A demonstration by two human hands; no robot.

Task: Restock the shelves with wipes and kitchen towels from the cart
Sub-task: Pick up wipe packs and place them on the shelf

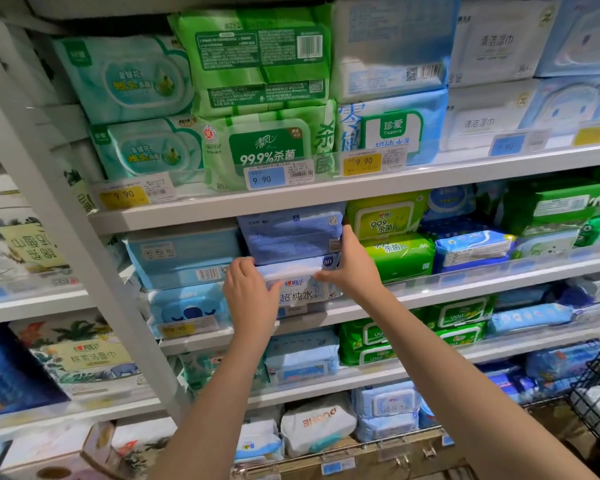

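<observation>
Left hand (248, 292) and right hand (352, 268) are clamped on a wipes pack (300, 292) mid-frame; shelves (430, 176) seem nearly filled, cart (594, 372) unemptied.

White wipes pack (302, 292) between left hand (250, 292) and right hand (354, 268) reads 超纯水, 80. Above them, green pack (267, 147): 99.9%杀菌; blue price tag (264, 179): 9 90. Up-right, blue pack (392, 128): Treasure.

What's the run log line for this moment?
step: shelving | left hand: grips white wipes pack | right hand: grips same pack | spot: shelf, under blue pack
</observation>
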